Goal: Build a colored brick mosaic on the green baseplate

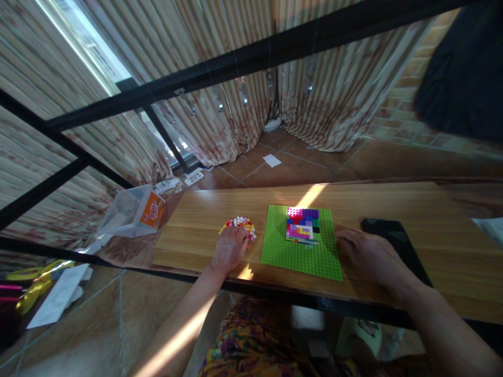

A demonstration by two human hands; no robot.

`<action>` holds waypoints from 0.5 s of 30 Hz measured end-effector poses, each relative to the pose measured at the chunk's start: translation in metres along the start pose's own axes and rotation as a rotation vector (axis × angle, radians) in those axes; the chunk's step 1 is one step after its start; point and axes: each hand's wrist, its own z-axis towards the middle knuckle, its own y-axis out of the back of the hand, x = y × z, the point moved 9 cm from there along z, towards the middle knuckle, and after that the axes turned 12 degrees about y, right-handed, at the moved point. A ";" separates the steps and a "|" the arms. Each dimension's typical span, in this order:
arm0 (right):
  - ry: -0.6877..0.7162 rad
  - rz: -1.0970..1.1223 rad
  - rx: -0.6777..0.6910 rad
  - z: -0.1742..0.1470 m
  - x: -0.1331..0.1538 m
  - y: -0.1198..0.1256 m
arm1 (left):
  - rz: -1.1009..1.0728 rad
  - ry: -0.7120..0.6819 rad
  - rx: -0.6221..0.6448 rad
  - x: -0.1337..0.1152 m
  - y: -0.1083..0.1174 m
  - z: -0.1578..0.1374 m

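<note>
My left hand [231, 247] is over a small pile of loose toy bricks [240, 221] in white, yellow, red and orange. Its fingers are bent and drawn together at the pile's near right side; what is between them is hidden. To the right lies a green studded baseplate [275, 251]. A block of building bricks [302, 225] in pink, purple, blue and white stands on its upper middle. Against the plate's right edge are the fingertips of my right hand [365, 254], with its fingers stretched out and low on the table.
A black phone [393, 238] lies beyond my right hand on the wooden table [192, 225]. Left of the table is a clear plastic box [128, 212] with an orange label. A black metal rail [236, 57] crosses in front of the curtains [220, 131].
</note>
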 end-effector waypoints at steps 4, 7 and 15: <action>-0.007 0.002 0.021 0.000 0.000 -0.001 | -0.094 0.063 -0.037 0.007 0.004 -0.001; -0.004 -0.014 0.031 0.000 0.001 -0.002 | -0.196 0.157 -0.079 0.018 0.011 -0.001; 0.003 0.005 0.006 0.002 0.004 0.002 | -0.350 0.296 -0.071 0.034 0.016 -0.005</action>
